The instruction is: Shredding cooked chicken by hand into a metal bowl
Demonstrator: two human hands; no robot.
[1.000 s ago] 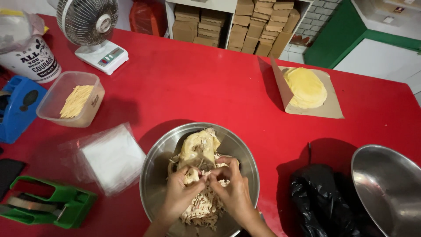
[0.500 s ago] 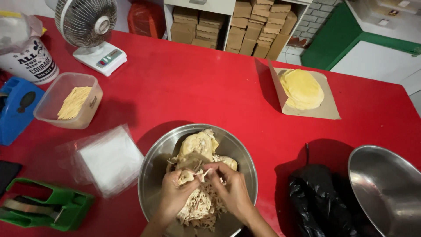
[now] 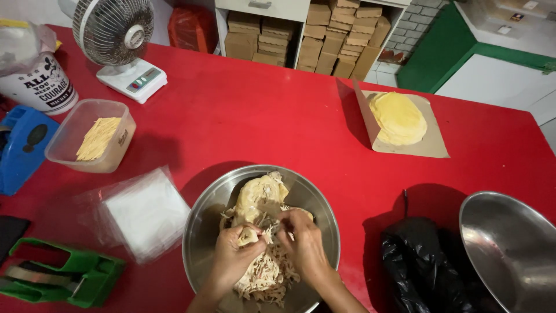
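**Two hands in a steel bowl of shredded chicken**

Both hands worked inside the round steel bowl (image 3: 200, 232) that stood on the red table (image 3: 260, 122), near its front edge. The left hand (image 3: 234, 258) had its fingers curled narrowly around a pale piece of cooked chicken (image 3: 250, 236), pinched between thumb and fingertips. The right hand (image 3: 304, 240) met it from the other side, fingers bent close and gripping the same piece — the two hands touched at that point. Below them lay a heap of shredded meat (image 3: 263, 278), and behind them, toward the far rim of the bowl, sat a larger unshredded chunk of chicken (image 3: 263, 194).

To the left of the bowl lay a stack of clear plastic bags (image 3: 145, 211), and beyond it a clear plastic tub (image 3: 66, 145) holding yellow strands. A green tape dispenser (image 3: 69, 278) rested at the near left corner, a blue object (image 3: 23, 145) at the left edge. A small white fan (image 3: 119, 35) stood at the far left beside a white bucket (image 3: 37, 84). On the far right, a round yellow flatbread (image 3: 399, 119) lay on brown paper (image 3: 434, 148). A black plastic bag (image 3: 423, 261) sat just right of the bowl, with a second steel bowl (image 3: 509, 249) beside it at the edge of view
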